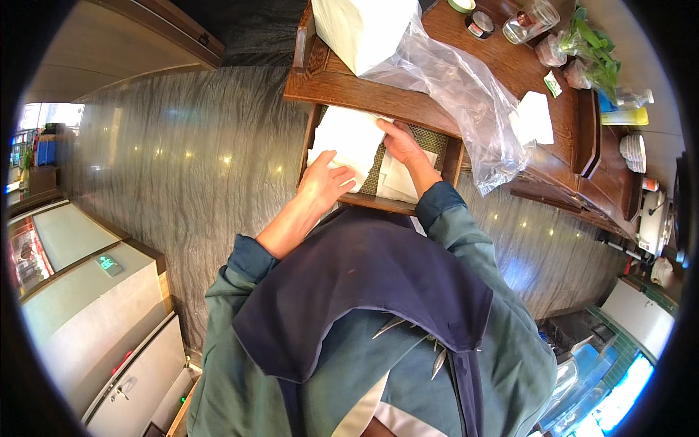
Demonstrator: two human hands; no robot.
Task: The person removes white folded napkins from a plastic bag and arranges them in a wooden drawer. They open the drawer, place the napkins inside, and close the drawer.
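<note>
A pulled-out wooden drawer with a woven lining lies before me. A thick stack of white paper napkins fills its left part. My left hand rests on the near left end of the stack, fingers spread. My right hand holds the stack's far right edge, thumb on top. Beside it, partly under my right wrist, lie a few loose white napkins. On the wooden cabinet top above the drawer stands a large white stack of napkins, touching a clear plastic bag.
Farther right on the cabinet are a glass jar, a black round tin, a green-leaved plant, a small packet and a white napkin. Stacked white bowls stand at the far right. A raised wooden edge divides the top.
</note>
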